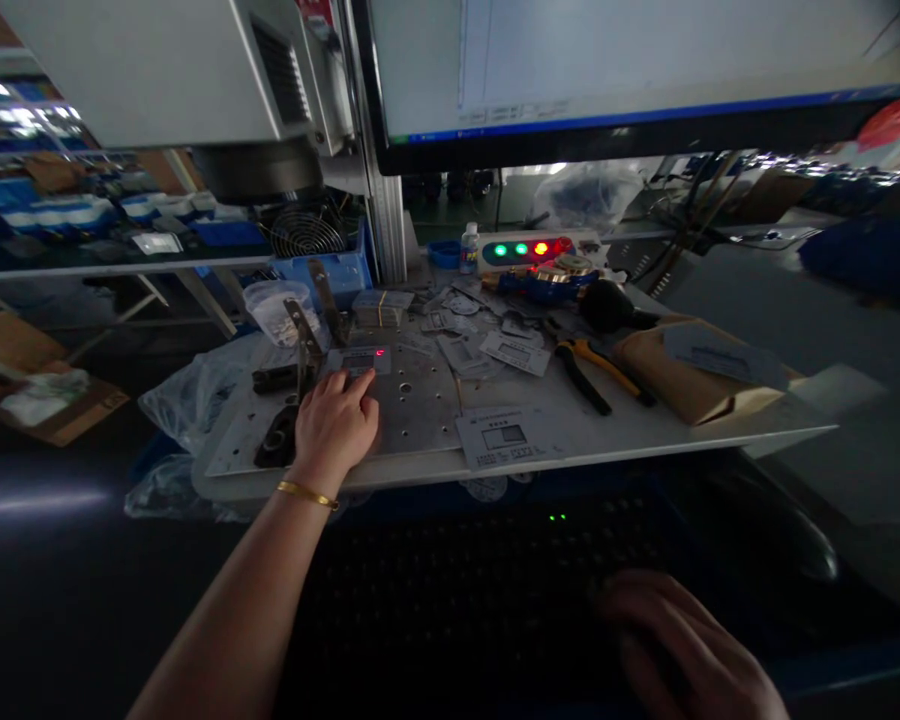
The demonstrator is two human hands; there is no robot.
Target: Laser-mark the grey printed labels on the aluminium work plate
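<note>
My left hand (335,422) lies on the holed metal base plate (420,395), fingers stretched forward. Its fingertips touch the near edge of a small grey metal nameplate (360,360) that has a dark window. A red light mark glows on that nameplate's upper right part. Upright metal brackets (305,345) and a dark clamp part (276,437) stand just left of the hand. My right hand (690,640) hovers in shadow at the right part of the black keyboard (450,590), fingers loosely bent and apart; whether they touch keys is too dark to tell.
Loose nameplates (516,352), a larger printed plate (506,437), yellow-black pliers (581,375) and a brown paper packet (697,375) lie rightward. Behind are a banded plate stack (381,308), plastic tub (281,310) and lit button box (529,250). A monitor (607,135) and machine head (259,170) overhang.
</note>
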